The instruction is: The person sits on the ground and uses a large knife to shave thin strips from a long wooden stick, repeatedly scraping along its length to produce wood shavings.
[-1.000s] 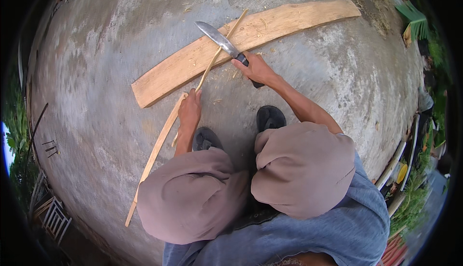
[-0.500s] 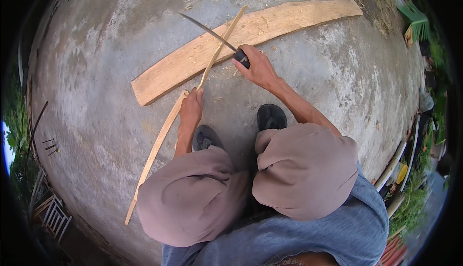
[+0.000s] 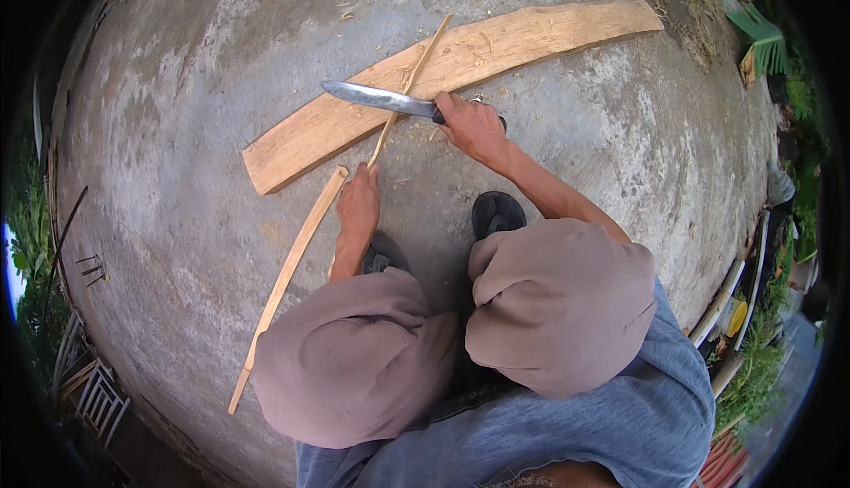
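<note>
Knife (image 3: 376, 97) is in the right hand (image 3: 475, 127), with the blade pointing left and one broad face visible. The right fingers are wrapped around the black handle; individual finger placement is partly concealed by the back of the hand. The blade crosses over a thin wooden strip (image 3: 433, 42); contact between the two cannot be confirmed from this view. The blade tip extends just past the far edge of a wooden plank (image 3: 301, 147).

The thin wooden strip runs diagonally, from the left hand (image 3: 359, 200) at the near side to a far end slightly right, and crosses over the plank. The left fingers are closed and pinch the strip; the exact thumb position cannot be told.

A wider wooden slat (image 3: 292, 275) is located left of the left hand. Its far end is just beside the left fingers, and its near end is left of the person's left knee (image 3: 354, 364).

The plank lies on the concrete floor (image 3: 177, 187), beyond both hands, angled from near left to far right. Wood shavings (image 3: 485, 42) are scattered on the plank and the floor. A dark right shoe (image 3: 497, 213) is positioned nearer than the right hand.
</note>
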Available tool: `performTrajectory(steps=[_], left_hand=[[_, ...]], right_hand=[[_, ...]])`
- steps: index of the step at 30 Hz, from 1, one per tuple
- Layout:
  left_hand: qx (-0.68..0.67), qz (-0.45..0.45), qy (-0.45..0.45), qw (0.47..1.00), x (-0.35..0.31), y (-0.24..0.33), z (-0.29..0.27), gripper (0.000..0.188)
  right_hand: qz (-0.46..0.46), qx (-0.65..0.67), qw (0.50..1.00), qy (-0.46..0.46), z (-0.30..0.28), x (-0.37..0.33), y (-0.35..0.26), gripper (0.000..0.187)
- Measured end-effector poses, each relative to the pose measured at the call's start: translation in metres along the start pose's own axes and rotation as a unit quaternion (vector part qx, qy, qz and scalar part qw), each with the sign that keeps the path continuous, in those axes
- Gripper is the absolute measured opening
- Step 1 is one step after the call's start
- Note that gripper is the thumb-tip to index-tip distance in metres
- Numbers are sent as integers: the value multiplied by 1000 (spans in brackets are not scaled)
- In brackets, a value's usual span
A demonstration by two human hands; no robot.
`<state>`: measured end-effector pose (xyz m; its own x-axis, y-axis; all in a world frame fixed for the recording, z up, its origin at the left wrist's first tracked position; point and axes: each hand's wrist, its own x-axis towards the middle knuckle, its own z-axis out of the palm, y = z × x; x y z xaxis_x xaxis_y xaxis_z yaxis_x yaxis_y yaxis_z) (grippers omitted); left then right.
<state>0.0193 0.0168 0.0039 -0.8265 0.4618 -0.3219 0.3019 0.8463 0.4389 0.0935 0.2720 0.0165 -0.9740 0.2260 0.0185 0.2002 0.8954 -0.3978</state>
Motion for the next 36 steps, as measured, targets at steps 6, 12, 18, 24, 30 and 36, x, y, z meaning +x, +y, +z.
performTrajectory(steps=[6,12,18,24,30,36], left_hand=[[10,-6,-3,1000,2,-3,0,40],[16,-9,-6,1000,1,5,-2,38],[4,5,17,1000,4,-2,2,40],[-195,13,-159,968,33,-29,-11,48],[-247,-48,-229,940,38,-38,-32,48],[-143,85,-109,980,43,-47,-21,48]], right_hand=[[9,7,1000,-25,-3,0,-3,36],[90,4,994,-58,-7,2,-2,33],[79,-33,995,-49,0,3,7,36],[208,363,907,-38,2,5,24,46],[264,420,868,-23,-29,17,14,50],[220,371,900,-63,-22,18,7,48]])
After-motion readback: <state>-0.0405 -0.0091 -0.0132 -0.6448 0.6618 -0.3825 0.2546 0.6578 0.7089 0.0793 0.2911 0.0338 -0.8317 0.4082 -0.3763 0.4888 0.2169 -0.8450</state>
